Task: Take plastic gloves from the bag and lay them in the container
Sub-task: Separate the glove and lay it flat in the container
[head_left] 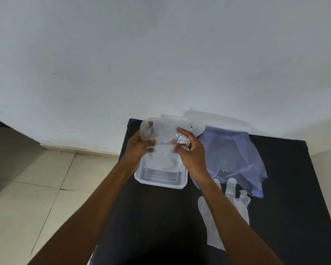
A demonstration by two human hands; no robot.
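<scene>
Both hands were up over the clear container (141,177) on the black counter (294,188), gripping one plastic glove (163,150) between them: left hand (139,144) pinched its left edge, right hand (189,150) closed on its right edge. Glove hung above the container's far half. Bag (235,155) lay just right of the container; another glove (214,226) lay flat near it.
</scene>
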